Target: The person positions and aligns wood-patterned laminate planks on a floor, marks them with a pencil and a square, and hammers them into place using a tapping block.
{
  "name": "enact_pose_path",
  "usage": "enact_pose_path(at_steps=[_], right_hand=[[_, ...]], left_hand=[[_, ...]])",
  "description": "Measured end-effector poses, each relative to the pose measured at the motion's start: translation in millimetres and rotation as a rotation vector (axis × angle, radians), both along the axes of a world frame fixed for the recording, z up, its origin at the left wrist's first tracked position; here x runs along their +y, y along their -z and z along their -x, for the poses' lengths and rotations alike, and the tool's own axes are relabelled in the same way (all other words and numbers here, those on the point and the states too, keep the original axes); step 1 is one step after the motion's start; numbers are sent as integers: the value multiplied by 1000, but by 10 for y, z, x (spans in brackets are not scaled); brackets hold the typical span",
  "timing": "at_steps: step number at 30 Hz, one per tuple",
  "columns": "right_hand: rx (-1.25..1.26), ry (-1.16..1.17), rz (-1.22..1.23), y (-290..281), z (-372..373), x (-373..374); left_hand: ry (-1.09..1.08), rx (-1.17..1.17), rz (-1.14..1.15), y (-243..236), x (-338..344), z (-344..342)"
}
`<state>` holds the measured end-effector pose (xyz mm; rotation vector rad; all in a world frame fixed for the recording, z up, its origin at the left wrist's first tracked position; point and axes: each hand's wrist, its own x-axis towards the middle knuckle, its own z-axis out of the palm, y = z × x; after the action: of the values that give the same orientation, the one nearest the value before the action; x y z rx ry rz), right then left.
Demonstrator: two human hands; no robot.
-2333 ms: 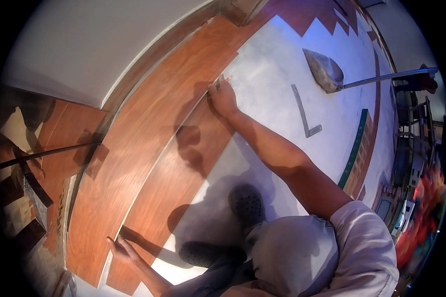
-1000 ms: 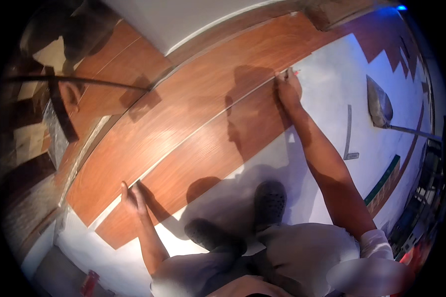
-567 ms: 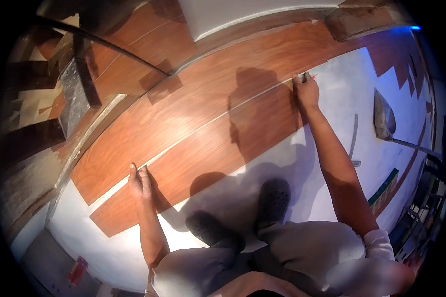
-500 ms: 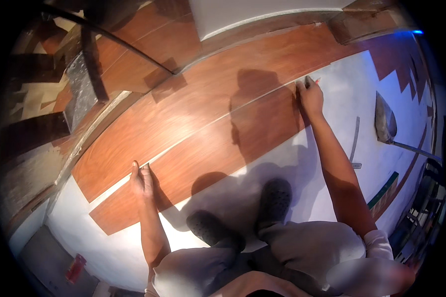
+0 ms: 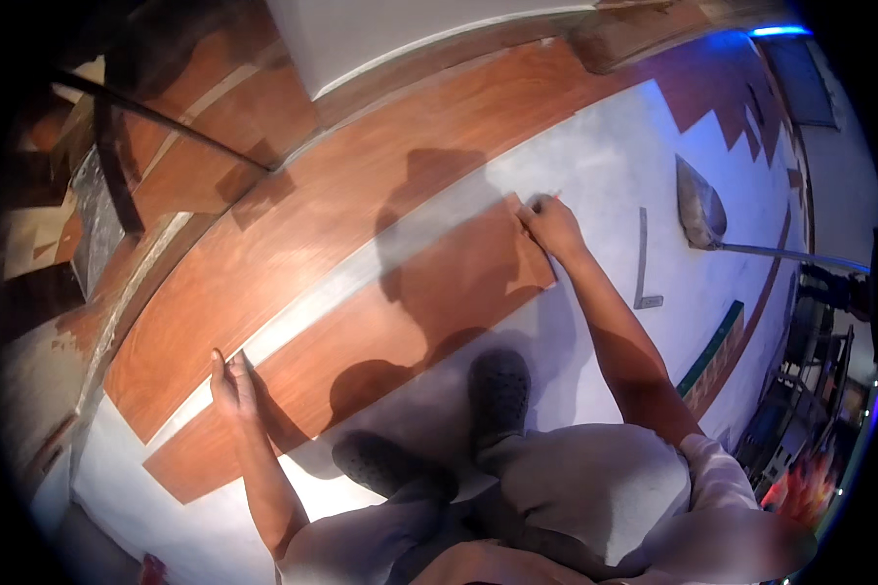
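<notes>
The plank [image 5: 337,341], held by left fingers [image 5: 239,372] and right fingers [image 5: 530,218], slants lengthwise toward the upper right.

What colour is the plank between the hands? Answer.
The plank is reddish brown, clearest in the head view.

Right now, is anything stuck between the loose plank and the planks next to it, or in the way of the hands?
Nothing visible is in the way. The left hand and right hand are at the edges of the loose plank. Between it and the laid planks, only pale floor shows, partly under a shadow.
</notes>
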<state>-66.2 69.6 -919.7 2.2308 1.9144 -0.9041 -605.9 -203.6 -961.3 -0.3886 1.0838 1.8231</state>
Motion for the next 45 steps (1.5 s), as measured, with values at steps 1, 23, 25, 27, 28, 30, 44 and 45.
enact_pose_path(at_steps=[1, 23, 25, 27, 28, 30, 44, 45], right_hand=[[-26, -42, -21, 14, -68, -61], [-148, -442, -627, 294, -169, 900], [-110, -445, -607, 278, -92, 897], [-121, -443, -615, 277, -83, 887], [-130, -442, -617, 280, -103, 882], [-124, -432, -618, 274, -108, 892], [-68, -443, -690, 452, -407, 919], [-94, -448, -663, 431, -251, 943]], left_hand=[[126, -39, -86, 218, -202, 204], [-164, -31, -8, -3, 110, -23], [-149, -13, -14, 31, 19, 55], [-144, 3, -13, 52, 21, 67], [-147, 13, -4, 45, 50, 33], [-140, 25, 2, 35, 60, 29], [363, 407, 182, 300, -93, 27], [332, 437, 124, 322, -194, 94]])
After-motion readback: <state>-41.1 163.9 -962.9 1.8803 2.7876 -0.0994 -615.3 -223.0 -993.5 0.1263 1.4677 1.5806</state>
